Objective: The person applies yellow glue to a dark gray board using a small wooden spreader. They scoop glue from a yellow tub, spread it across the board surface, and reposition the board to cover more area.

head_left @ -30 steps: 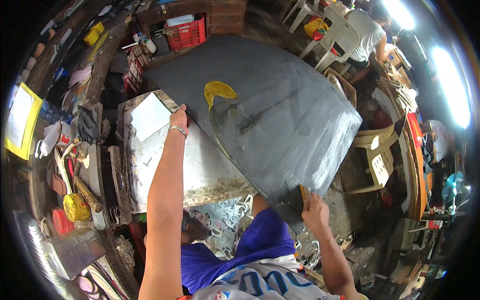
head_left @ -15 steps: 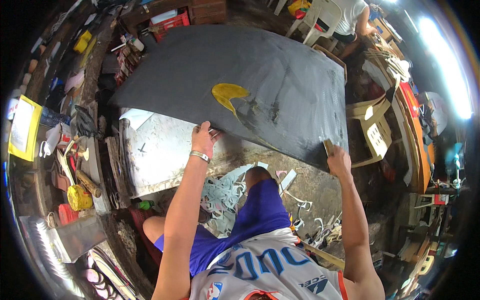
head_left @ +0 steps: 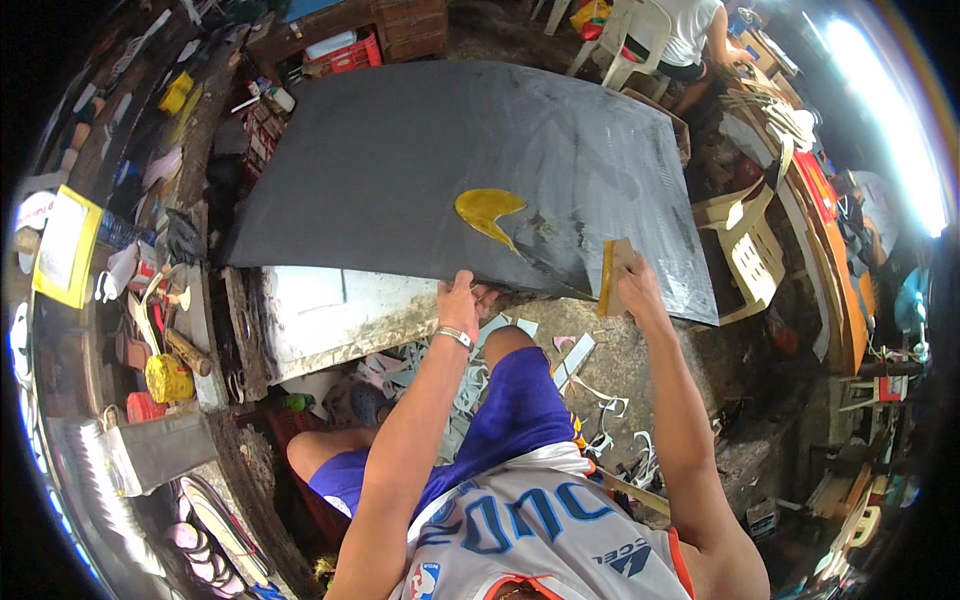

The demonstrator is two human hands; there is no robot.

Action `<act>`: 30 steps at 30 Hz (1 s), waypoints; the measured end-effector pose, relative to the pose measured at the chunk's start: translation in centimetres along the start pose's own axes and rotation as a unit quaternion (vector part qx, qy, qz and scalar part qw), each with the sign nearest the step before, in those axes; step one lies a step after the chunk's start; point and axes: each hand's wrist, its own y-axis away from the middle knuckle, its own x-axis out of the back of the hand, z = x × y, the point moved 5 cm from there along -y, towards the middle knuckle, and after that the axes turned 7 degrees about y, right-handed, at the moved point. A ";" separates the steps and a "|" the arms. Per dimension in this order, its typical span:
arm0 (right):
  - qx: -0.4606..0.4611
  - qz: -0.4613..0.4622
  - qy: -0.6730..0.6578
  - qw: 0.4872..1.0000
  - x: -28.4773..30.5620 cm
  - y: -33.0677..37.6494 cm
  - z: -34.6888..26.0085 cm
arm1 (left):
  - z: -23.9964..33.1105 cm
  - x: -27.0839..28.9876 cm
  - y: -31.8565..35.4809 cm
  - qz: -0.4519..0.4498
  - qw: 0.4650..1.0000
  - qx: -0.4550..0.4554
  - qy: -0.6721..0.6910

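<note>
A large black sheet (head_left: 370, 170) spreads out in front of me, its right part greyish with a wet sheen. On it lies a curved puddle of yellow glue (head_left: 487, 208), with a thin streak trailing toward the near edge. My left hand (head_left: 461, 305) grips that near edge, fingers curled under it and partly hidden. To its right, my right hand (head_left: 638, 290) is closed around a flat tan spreader (head_left: 610, 272) with yellow glue along its left side. The spreader stands upright against the sheet near its front edge.
Under the sheet is a white board (head_left: 335, 310). Pale cut scraps (head_left: 470, 375) litter the floor by my knees. A cream plastic chair (head_left: 745, 260) stands right of the sheet. Cluttered shelves run along the left, with a yellow can (head_left: 168, 378). Another person (head_left: 690, 40) sits at the far right.
My right hand has moved left and a little up with the spreader, away from the sheet's right corner. My left hand has shifted right, and the near edge now runs flatter in view.
</note>
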 end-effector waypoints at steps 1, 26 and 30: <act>0.005 -0.005 0.003 1.000 -0.4 -0.1 -0.5 | 0.4 0.4 -0.3 0.011 1.000 0.010 -0.006; -0.120 -0.158 -0.561 0.804 -4.3 8.9 -2.7 | 16.9 8.6 0.0 -0.002 0.991 -0.116 0.068; -0.152 -0.140 -0.578 0.790 -4.6 9.9 -1.0 | 11.9 9.2 5.1 0.004 0.995 -0.085 0.054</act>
